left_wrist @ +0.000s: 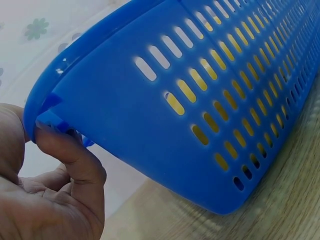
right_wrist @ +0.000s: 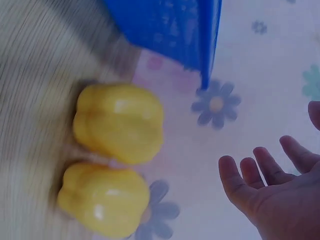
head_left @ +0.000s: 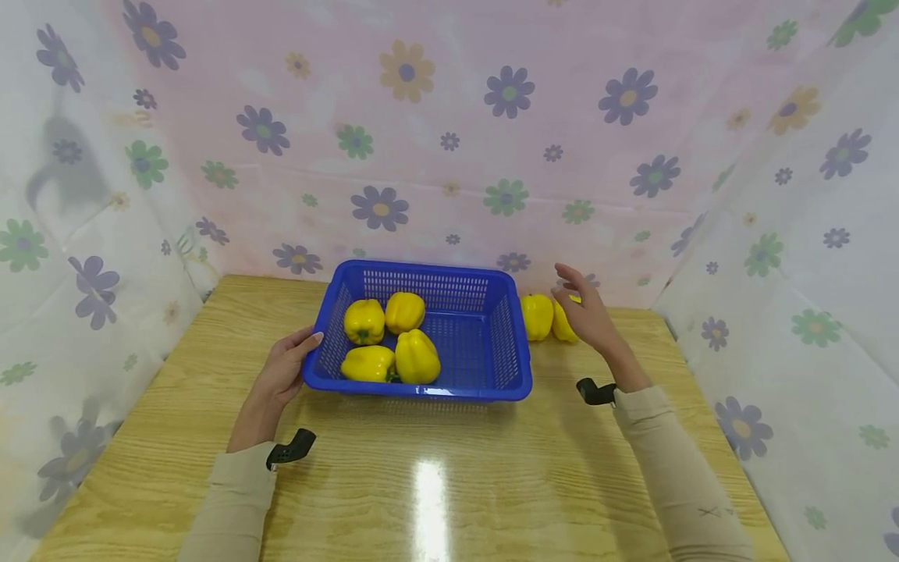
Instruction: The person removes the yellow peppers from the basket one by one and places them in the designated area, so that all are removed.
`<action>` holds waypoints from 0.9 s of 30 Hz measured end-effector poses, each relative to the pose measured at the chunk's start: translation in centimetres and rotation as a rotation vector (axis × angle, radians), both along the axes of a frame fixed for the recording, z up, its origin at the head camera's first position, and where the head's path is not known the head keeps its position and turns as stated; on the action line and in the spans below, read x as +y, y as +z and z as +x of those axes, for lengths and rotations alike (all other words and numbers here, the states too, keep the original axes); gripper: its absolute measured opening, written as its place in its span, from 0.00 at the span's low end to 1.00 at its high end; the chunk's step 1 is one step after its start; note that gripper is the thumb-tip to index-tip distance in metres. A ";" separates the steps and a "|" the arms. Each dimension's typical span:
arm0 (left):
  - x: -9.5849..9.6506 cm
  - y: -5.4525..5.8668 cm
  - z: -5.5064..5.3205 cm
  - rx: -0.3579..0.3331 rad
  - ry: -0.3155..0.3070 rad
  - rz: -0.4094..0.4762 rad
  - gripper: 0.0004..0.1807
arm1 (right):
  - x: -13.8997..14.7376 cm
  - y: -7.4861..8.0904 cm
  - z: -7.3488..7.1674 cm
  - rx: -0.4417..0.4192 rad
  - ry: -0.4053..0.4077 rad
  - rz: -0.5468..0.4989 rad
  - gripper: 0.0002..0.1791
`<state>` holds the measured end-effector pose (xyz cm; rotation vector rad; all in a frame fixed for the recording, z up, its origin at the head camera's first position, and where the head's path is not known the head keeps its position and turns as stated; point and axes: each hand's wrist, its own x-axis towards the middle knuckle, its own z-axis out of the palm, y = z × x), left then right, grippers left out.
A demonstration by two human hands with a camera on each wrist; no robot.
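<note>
A blue plastic basket [head_left: 460, 390] with slotted sides holds several yellow bell peppers [head_left: 417, 357], all grouped in its left half. My left hand [head_left: 282, 368] grips the basket's left rim, thumb on top and fingers curled under the edge, as the left wrist view shows. On the table just right of the basket stand two more yellow bell peppers [right_wrist: 119, 122], side by side. Over the farther-right one [right_wrist: 105, 199] my right hand [head_left: 588, 312] is raised with fingers spread and nothing in them. It partly hides that pepper in the head view.
The wooden table [head_left: 365, 476] runs back to a pink flowered cloth [head_left: 449, 179] hanging behind it. White flowered cloth [head_left: 794, 312] closes off the left and right sides. Each wrist carries a small black camera [head_left: 595, 392].
</note>
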<state>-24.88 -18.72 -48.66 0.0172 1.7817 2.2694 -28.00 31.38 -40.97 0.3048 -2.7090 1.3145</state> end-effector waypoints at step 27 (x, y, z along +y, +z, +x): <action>0.1 0.2 0.2 -0.018 0.004 0.028 0.37 | -12.8 0.9 -0.4 -0.112 0.464 0.074 0.20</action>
